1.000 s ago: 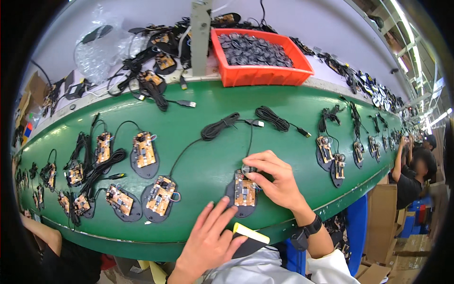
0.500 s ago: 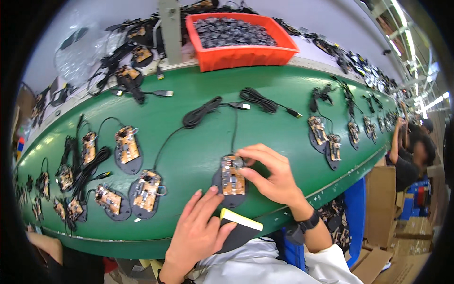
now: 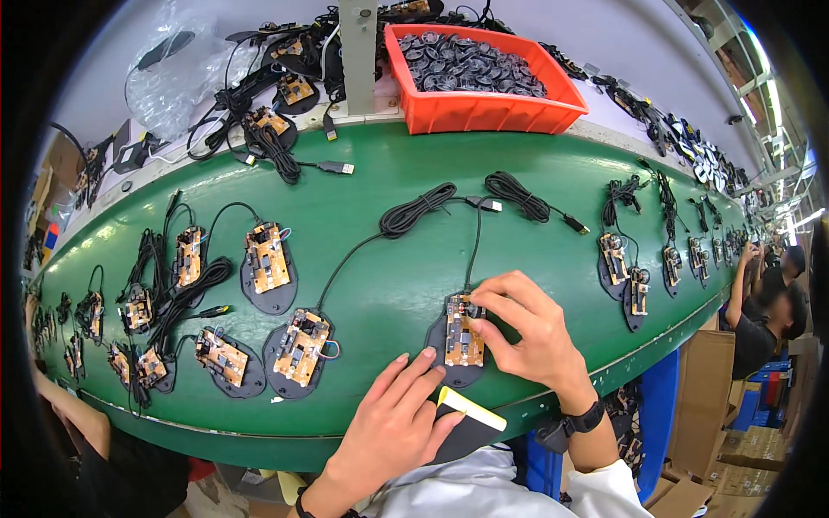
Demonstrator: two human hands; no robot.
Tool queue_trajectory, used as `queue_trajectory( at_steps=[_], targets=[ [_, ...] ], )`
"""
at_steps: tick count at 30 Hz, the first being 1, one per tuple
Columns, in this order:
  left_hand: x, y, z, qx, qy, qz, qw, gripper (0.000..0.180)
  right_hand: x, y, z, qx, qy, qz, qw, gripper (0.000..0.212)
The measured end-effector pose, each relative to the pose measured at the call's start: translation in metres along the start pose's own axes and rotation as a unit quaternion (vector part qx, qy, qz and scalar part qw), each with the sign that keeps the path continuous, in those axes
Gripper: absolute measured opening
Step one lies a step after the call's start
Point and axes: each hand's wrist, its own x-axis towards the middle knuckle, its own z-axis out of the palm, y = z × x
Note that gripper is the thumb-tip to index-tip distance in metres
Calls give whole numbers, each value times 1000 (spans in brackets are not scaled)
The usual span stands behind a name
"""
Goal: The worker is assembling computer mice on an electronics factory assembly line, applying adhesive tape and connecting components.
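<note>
On the green belt in front of me lies a black mouse base (image 3: 465, 375) carrying a tan circuit board (image 3: 464, 345). My right hand (image 3: 531, 332) pinches a small dark scroll wheel (image 3: 471, 311) at the upper right of the board; fingertips partly hide it. My left hand (image 3: 384, 423) has its fingers stretched out, their tips touching the base's lower left edge. Its thumb lies against a black flat piece with a yellow-white edge (image 3: 471, 409) at the belt's near side. A cable runs from the board to a coiled bundle (image 3: 516, 196).
An orange-red bin (image 3: 492, 123) of scroll wheels stands beyond the green belt (image 3: 371, 285). More mouse bases with boards (image 3: 298, 350) lie left and right. A metal post (image 3: 357, 60) rises behind. A blue bin (image 3: 661, 414) is below right. Co-workers (image 3: 764, 319) sit farther right and left.
The view has shifted, so the scene sits farther right. The wheel, plainly seen between my right fingers before, is now lower against the board and more covered. My left hand keeps its place at the base.
</note>
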Motion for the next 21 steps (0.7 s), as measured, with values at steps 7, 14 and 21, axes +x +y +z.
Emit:
queue_trajectory(
  at_steps=[7,14,21],
  targets=[
    [0,-1,-1,-14,-1,-15,1000,37,10,-21,-2,-105,-57,-16,993,29],
    [-2,-2,1,-24,7,-11,1000,35,12,-30,-4,-132,-98,19,986,32],
    [-2,-4,1,-34,14,-3,999,36,13,-31,4,-170,-115,35,978,37]
  ],
)
